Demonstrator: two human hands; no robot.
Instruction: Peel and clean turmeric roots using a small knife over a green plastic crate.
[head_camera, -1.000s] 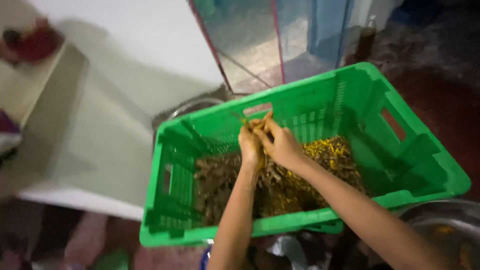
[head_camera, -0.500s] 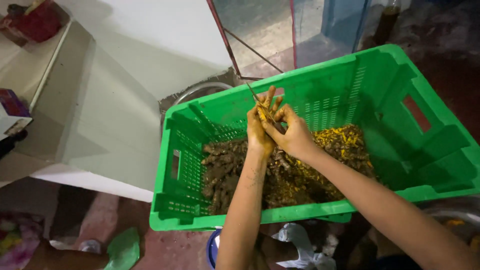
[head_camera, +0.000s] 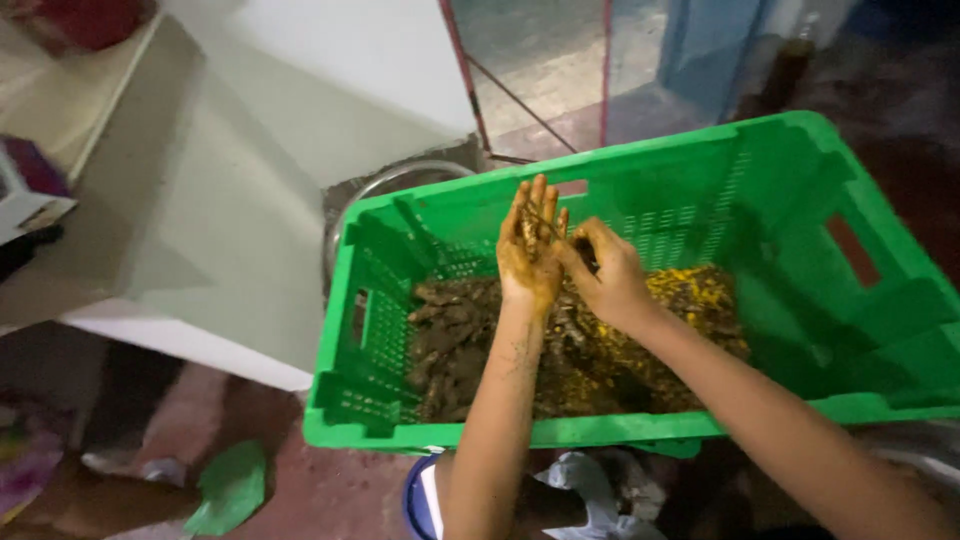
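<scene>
The left hand is standing upright over the green crate, fingers spread and open, palm coated in yellow-brown paste, gripping nothing; the right hand is touching it from the right, its fingers curled and pinched against the left palm; whether a small piece is sitting between those fingertips, I cannot tell. Directly below both hands the roots are lying in the crate, brown and muddy to the left of the hands, turning to bright yellow pieces to the right of the right wrist; the hands are hovering above the heap, apart from it. Beyond the left hand's fingertips the crate's far wall is rising; just behind that wall, to the left of the hands, the rim of a metal bowl is showing. Further left a white counter is slanting away. Below the left forearm, under the crate's near rim, a blue-rimmed bucket is peeking out; well to the lower left a green scrap is lying on the floor.
</scene>
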